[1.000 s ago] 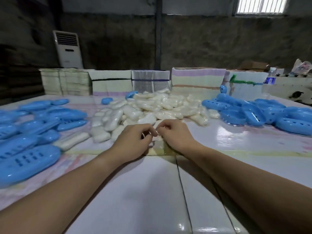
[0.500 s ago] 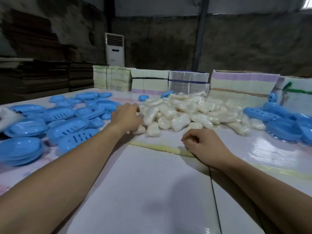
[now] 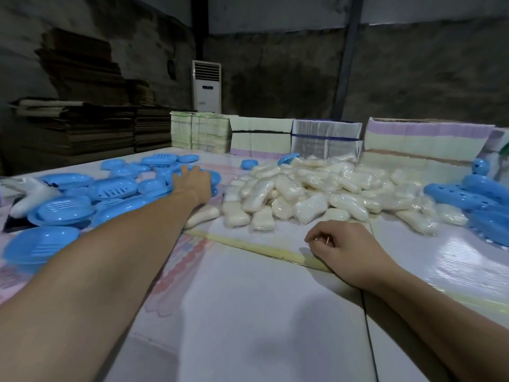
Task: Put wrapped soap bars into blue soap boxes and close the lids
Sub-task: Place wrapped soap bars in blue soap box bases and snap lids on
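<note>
A heap of wrapped white soap bars (image 3: 303,188) lies in the middle of the table. Blue soap box halves (image 3: 110,188) are scattered on the left, and more blue box halves (image 3: 482,199) are piled at the right edge. My left hand (image 3: 192,181) is stretched out to the left of the heap, its fingers laid over a blue box piece (image 3: 216,177); its fingertips are partly hidden. One wrapped bar (image 3: 202,215) lies just under my left wrist. My right hand (image 3: 347,246) rests on the table in front of the heap with its fingers curled; I see no soap or box in it.
Bundles of flat printed cartons (image 3: 261,136) line the far side of the table (image 3: 248,312). Stacks of brown cardboard (image 3: 82,125) stand at the back left, a white air conditioner (image 3: 206,86) by the wall. A white bag-like thing (image 3: 30,194) lies at far left.
My hands were together in front of the soap heap. My left hand has moved left and forward onto the blue box pieces. My right hand has stayed on the table, and the view has turned left.
</note>
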A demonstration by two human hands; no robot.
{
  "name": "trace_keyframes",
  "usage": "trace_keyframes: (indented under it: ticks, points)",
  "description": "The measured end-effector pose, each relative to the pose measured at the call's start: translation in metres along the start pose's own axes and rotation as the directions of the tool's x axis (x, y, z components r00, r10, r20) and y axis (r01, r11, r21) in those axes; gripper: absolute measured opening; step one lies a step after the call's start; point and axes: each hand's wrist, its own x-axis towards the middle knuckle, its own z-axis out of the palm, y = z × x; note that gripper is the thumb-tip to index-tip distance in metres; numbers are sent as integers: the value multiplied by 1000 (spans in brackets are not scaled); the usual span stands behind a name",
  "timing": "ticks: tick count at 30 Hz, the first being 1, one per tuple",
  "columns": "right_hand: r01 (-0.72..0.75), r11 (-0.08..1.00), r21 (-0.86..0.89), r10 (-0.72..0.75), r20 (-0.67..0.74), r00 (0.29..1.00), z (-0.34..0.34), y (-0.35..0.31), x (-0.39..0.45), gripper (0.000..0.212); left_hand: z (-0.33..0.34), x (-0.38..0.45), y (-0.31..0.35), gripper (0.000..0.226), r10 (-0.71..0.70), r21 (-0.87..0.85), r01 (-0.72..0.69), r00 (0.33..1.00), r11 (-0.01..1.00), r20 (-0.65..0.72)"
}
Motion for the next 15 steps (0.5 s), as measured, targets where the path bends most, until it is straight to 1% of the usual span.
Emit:
trace_keyframes:
  ticks: [2, 5, 8, 10, 12, 13, 15]
  points:
    - [-6, 1000, 3, 6, -3, 1000, 0, -1, 1, 20, -3, 0, 8, 29, 63, -47, -67, 995, 997, -82]
    - [0, 1000, 7, 0, -17, 1000, 0, -2, 0, 20, -14, -9, 26, 24, 123, -206, -175, 962, 963, -243]
    - [-8, 998, 63, 11, -41, 999, -2, -1, -2, 21, -28, -30, 51, 12, 160, -388, -311, 913, 868, -374]
    - [-19, 992, 127, 31, -90, 996, -3, 2, -2, 22, -38, -52, 69, 8, 187, -460, -398, 879, 794, -439]
    - [-36, 979, 201, 75, -192, 979, -6, 6, -1, 23, -48, -78, 87, 11, 249, -490, -487, 846, 723, -472]
    - [-53, 968, 246, 115, -245, 963, -8, 9, 0, 23, -54, -92, 96, 12, 301, -500, -526, 834, 688, -463]
    - [-96, 935, 343, 212, -320, 923, -13, 16, 1, 22, -62, -122, 114, 15, 441, -559, -586, 810, 587, -386]
